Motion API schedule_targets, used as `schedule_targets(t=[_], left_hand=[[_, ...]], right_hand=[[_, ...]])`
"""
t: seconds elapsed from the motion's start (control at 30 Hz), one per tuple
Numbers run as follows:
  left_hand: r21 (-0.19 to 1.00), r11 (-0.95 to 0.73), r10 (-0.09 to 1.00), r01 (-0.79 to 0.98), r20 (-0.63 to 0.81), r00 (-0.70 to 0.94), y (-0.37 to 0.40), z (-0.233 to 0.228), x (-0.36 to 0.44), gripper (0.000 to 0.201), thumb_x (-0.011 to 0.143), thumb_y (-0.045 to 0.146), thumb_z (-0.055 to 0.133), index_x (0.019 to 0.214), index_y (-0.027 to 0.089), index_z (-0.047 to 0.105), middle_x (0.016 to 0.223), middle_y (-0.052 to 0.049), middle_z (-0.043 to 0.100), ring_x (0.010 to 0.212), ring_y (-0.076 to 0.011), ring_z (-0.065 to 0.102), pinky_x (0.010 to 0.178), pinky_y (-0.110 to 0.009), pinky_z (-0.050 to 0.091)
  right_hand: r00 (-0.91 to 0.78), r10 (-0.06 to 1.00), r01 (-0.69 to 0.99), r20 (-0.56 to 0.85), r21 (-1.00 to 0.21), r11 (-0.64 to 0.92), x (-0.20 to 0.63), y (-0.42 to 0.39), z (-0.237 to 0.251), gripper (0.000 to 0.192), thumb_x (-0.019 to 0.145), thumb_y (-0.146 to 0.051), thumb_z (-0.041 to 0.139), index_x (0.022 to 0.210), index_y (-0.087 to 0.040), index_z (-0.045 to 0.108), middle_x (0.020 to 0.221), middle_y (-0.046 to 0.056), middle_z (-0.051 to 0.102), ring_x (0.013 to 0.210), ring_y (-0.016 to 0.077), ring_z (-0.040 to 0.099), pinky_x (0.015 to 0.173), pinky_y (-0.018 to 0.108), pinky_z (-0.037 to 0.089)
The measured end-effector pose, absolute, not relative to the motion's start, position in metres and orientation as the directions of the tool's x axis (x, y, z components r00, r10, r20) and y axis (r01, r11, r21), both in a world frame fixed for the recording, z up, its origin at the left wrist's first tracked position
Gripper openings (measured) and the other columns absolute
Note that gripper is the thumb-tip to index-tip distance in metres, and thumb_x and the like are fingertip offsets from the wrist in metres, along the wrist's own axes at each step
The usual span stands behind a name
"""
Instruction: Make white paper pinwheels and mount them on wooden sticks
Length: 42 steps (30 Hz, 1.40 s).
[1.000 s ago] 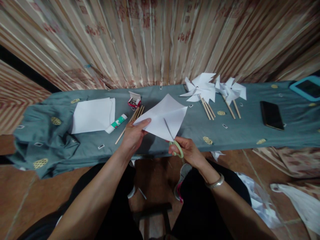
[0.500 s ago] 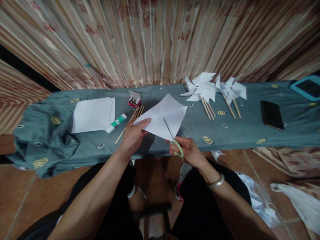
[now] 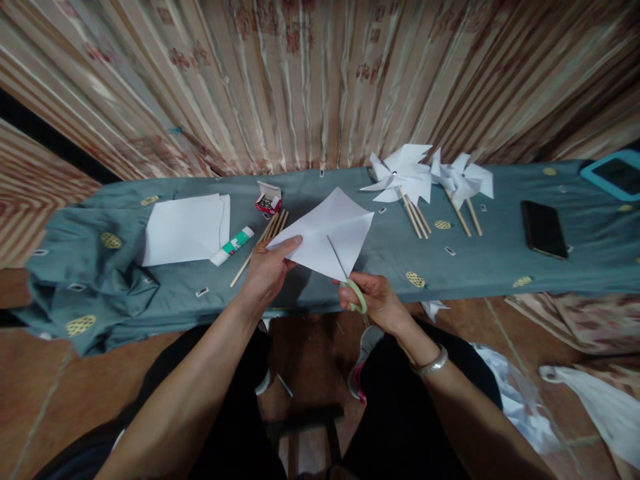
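Observation:
My left hand (image 3: 269, 270) pinches the left corner of a creased white paper square (image 3: 327, 230) and holds it above the bench edge. My right hand (image 3: 377, 301) grips green-handled scissors (image 3: 350, 285); their blades point up into the sheet from its lower corner, along a fold line. A silver bangle sits on my right wrist.
The teal cloth-covered bench (image 3: 490, 260) carries a stack of white paper (image 3: 185, 230), a glue stick (image 3: 231, 247), wooden sticks (image 3: 260, 243), a small box of pins (image 3: 269, 199), paper pinwheels (image 3: 403, 177), a black phone (image 3: 543, 230) and a tablet (image 3: 613, 175). Paper scraps and plastic lie on the floor at right.
The scissor blades have advanced a little farther up into the sheet. Both hands stay almost where they were.

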<state>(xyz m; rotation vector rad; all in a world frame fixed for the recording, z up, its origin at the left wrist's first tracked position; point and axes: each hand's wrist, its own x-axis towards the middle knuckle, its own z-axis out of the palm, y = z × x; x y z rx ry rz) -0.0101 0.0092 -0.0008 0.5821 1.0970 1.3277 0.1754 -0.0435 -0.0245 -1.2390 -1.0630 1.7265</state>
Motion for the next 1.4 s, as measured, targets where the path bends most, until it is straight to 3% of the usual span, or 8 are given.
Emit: schedule_targets(t=[0.37, 0.53, 0.63, 0.7, 0.8, 0.93, 1.2, 1.4], left_hand=[[0.853, 0.140, 0.941, -0.502, -0.272, -0.200, 0.018, 0.001, -0.017, 0.029, 0.055, 0.015, 0.082, 0.081, 0.013, 0.070, 0.085, -0.007, 0.075, 0.093, -0.0254, 0.071, 0.084, -0.036, 0.059], [0.851, 0.035, 0.939, -0.525, -0.208, -0.275, 0.025, 0.004, -0.036, 0.029, 0.052, 0.013, 0.082, 0.078, 0.013, 0.070, 0.085, -0.007, 0.076, 0.089, -0.0229, 0.071, 0.085, -0.035, 0.058], [0.863, 0.007, 0.936, -0.506, -0.184, -0.300, 0.023, 0.004, -0.042, 0.031, 0.049, 0.014, 0.083, 0.077, 0.013, 0.070, 0.081, -0.006, 0.075, 0.086, -0.0231, 0.071, 0.084, -0.035, 0.057], [0.881, 0.022, 0.941, -0.473, -0.178, -0.289, 0.020, 0.002, -0.042, 0.030, 0.047, 0.015, 0.083, 0.075, 0.013, 0.071, 0.076, -0.006, 0.075, 0.082, -0.0244, 0.071, 0.082, -0.036, 0.057], [0.918, 0.124, 0.956, -0.377, -0.212, -0.202, 0.012, -0.002, -0.039, 0.027, 0.047, 0.019, 0.083, 0.071, 0.014, 0.072, 0.070, -0.006, 0.074, 0.070, -0.0231, 0.069, 0.073, -0.035, 0.057], [0.939, 0.232, 0.962, -0.252, -0.260, -0.081, 0.002, -0.008, -0.034, 0.030, 0.046, 0.025, 0.085, 0.072, 0.013, 0.074, 0.069, -0.008, 0.073, 0.059, -0.0217, 0.065, 0.065, -0.035, 0.054], [0.951, 0.254, 0.967, -0.174, -0.253, 0.031, -0.002, -0.013, -0.028, 0.028, 0.046, 0.028, 0.085, 0.068, 0.015, 0.072, 0.069, -0.007, 0.072, 0.061, -0.0224, 0.065, 0.061, -0.033, 0.053], [0.794, 0.316, 0.949, -0.519, -0.268, 0.167, -0.003, -0.001, -0.019, 0.047, 0.067, 0.057, 0.072, 0.094, 0.019, 0.070, 0.100, -0.012, 0.074, 0.111, -0.0323, 0.065, 0.090, -0.043, 0.053]], right_hand=[[-0.447, 0.830, -0.002, -0.334, -0.927, -0.374, 0.190, -0.048, -0.023, 0.055, 0.066, -0.059, 0.078, 0.097, -0.015, 0.068, 0.070, 0.002, 0.068, 0.061, 0.0101, 0.058, 0.057, 0.022, 0.045], [-0.512, 0.783, 0.076, -0.354, -0.926, -0.370, 0.228, -0.049, -0.010, 0.051, 0.067, -0.053, 0.080, 0.096, -0.013, 0.070, 0.069, 0.003, 0.068, 0.059, 0.0108, 0.057, 0.056, 0.024, 0.045], [-0.375, 0.872, 0.047, -0.316, -0.945, -0.323, 0.242, -0.044, -0.010, 0.049, 0.065, -0.052, 0.082, 0.095, -0.015, 0.071, 0.067, 0.001, 0.068, 0.055, 0.0102, 0.056, 0.053, 0.024, 0.044], [-0.129, 0.968, -0.010, -0.216, -0.976, -0.219, 0.243, -0.040, -0.014, 0.051, 0.061, -0.049, 0.085, 0.098, -0.018, 0.070, 0.068, -0.001, 0.068, 0.057, 0.0104, 0.057, 0.055, 0.024, 0.045], [0.156, 0.986, 0.019, -0.057, -0.998, -0.060, 0.236, -0.032, -0.017, 0.054, 0.056, -0.045, 0.088, 0.101, -0.021, 0.069, 0.075, -0.001, 0.070, 0.066, 0.0134, 0.062, 0.063, 0.028, 0.050], [0.135, 0.991, 0.087, 0.011, -0.996, -0.001, 0.224, -0.027, -0.012, 0.059, 0.055, -0.046, 0.087, 0.104, -0.021, 0.067, 0.079, 0.000, 0.072, 0.072, 0.0152, 0.064, 0.070, 0.030, 0.050], [-0.067, 0.992, 0.055, -0.107, -0.993, -0.104, 0.208, -0.030, -0.012, 0.055, 0.049, -0.042, 0.090, 0.094, -0.019, 0.067, 0.063, -0.005, 0.066, 0.061, 0.0128, 0.060, 0.063, 0.027, 0.049], [0.170, 0.985, -0.024, -0.035, -0.999, -0.031, 0.195, -0.018, -0.017, 0.057, 0.050, -0.052, 0.086, 0.092, -0.020, 0.064, 0.073, 0.000, 0.072, 0.067, 0.0167, 0.064, 0.067, 0.030, 0.052]])
